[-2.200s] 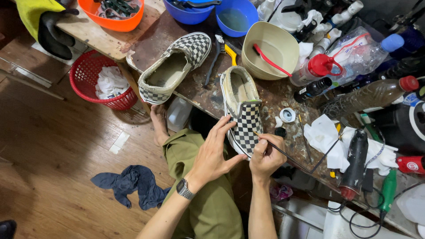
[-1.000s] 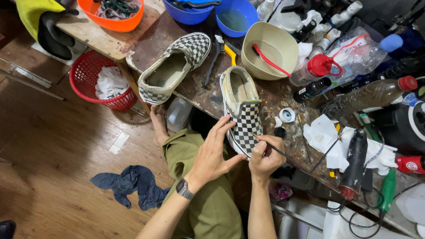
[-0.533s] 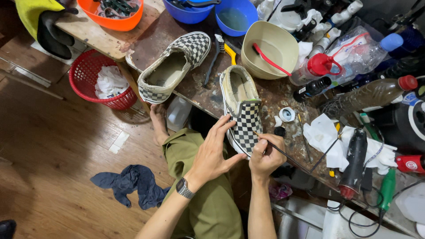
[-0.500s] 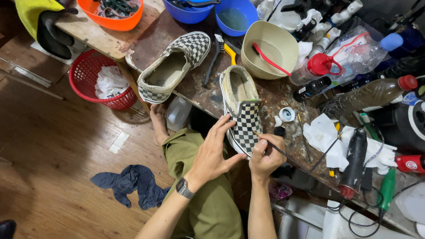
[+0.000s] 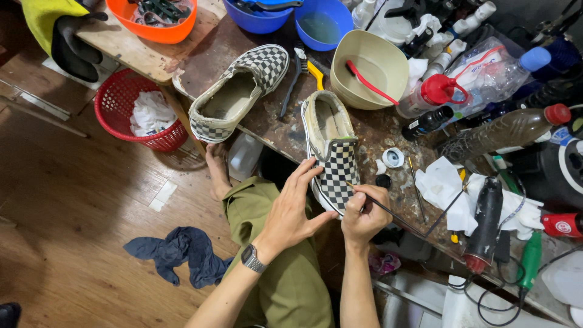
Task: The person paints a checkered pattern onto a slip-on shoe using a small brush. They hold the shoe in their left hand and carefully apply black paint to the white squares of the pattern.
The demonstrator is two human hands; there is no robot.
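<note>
Red waste basket (image 5: 124, 115), beige bowl (image 5: 370, 67), orange basin (image 5: 152, 21), blue rag (image 5: 179, 255)

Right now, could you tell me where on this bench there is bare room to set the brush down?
The clearest patch is the stained bench top between the two checkered shoes, below the yellow-handled tool. A smaller gap lies between the beige bowl and the small white cap. To the right, bottles, crumpled tissues and the black tool crowd the bench.

Floor (image 5: 73, 200) below me: brown wood planks, glossy. My bench (image 5: 255, 115) dark, stained, worn at edge; paler wooden board (image 5: 130, 51) butts against it on left. Red mesh basket (image 5: 130, 115) stands on floor beside bench. Blue rag (image 5: 179, 255) crumpled on planks.
</note>
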